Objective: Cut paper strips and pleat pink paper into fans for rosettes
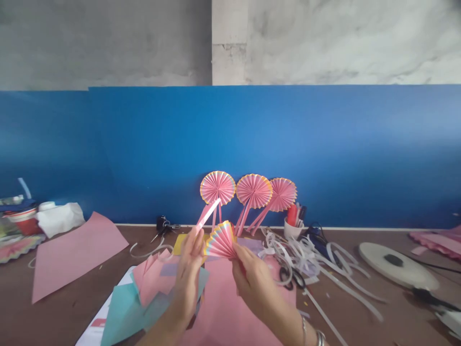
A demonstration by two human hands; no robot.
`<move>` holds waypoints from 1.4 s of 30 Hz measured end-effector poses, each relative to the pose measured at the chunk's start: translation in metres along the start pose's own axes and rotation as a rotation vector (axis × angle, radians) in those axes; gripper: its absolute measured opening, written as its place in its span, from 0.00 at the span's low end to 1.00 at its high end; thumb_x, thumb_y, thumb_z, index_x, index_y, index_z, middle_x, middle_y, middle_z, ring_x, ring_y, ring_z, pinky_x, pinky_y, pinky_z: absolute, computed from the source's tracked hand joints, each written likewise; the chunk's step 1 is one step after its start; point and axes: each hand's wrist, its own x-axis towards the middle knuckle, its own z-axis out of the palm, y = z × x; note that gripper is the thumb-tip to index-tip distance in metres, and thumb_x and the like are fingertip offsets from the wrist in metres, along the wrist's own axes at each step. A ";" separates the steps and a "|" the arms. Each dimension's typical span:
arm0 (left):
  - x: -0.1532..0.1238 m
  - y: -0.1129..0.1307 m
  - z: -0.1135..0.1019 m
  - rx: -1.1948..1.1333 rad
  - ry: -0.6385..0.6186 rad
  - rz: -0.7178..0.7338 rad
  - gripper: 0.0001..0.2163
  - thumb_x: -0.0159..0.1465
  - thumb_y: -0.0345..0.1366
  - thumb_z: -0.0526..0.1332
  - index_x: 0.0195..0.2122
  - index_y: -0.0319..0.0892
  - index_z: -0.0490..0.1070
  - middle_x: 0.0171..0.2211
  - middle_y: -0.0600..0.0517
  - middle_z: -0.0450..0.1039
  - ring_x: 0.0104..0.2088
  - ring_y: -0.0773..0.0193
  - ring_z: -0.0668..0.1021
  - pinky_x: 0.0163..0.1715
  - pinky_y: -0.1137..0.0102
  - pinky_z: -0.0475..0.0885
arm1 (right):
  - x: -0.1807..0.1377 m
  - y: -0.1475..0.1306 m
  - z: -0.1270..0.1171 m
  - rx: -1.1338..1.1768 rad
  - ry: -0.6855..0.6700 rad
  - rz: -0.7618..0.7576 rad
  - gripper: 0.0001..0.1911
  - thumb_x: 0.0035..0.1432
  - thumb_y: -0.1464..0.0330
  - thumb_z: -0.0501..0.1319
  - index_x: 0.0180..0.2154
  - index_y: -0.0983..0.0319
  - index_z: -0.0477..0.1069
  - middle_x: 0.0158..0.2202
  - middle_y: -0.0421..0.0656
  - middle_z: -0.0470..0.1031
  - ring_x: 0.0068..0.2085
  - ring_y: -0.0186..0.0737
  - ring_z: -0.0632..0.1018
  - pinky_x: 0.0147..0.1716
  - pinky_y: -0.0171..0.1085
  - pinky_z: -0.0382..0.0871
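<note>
A pleated paper fan [221, 241], pink with a yellow and rainbow edge, is pinched at its gathered end by my right hand [257, 281]. My left hand [189, 274] is closed on a narrow pink-and-white paper strip [209, 214] that slants up to the right. The fan's left edge lies close by the left fingers; I cannot tell if they touch it. Beneath both hands spreads a pink paper sheet [234, 307]. Smaller pink paper pieces [151, 278] and teal paper [124, 307] lie to the left of it.
Three finished paper rosettes [218, 187] with pink tails lean on the blue partition [144, 149]. Curled white strips [288, 254], scissors [297, 278], a white cup of tools [293, 228] and a pale oval object [398, 269] are on the right. Another pink sheet [79, 254] lies left.
</note>
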 end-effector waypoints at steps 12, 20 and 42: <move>-0.023 0.012 0.021 -0.036 -0.189 -0.151 0.31 0.52 0.44 0.70 0.56 0.44 0.66 0.54 0.44 0.70 0.61 0.48 0.62 0.61 0.60 0.56 | -0.014 -0.015 0.013 -0.156 -0.127 -0.044 0.23 0.60 0.76 0.45 0.56 0.63 0.61 0.44 0.51 0.76 0.38 0.44 0.78 0.34 0.37 0.72; -0.023 0.007 0.021 -0.091 -0.004 -0.322 0.21 0.54 0.39 0.67 0.50 0.43 0.72 0.52 0.45 0.72 0.57 0.51 0.68 0.56 0.62 0.64 | -0.019 -0.027 0.018 -0.155 -0.293 -0.109 0.13 0.58 0.75 0.51 0.43 0.61 0.68 0.38 0.46 0.76 0.35 0.42 0.77 0.31 0.35 0.68; -0.032 0.018 0.023 -0.073 -0.185 -0.475 0.07 0.49 0.31 0.63 0.31 0.40 0.75 0.32 0.48 0.77 0.45 0.49 0.76 0.50 0.59 0.66 | -0.005 -0.021 -0.002 0.556 -0.116 0.272 0.08 0.50 0.71 0.55 0.26 0.64 0.73 0.20 0.38 0.70 0.22 0.31 0.67 0.21 0.28 0.59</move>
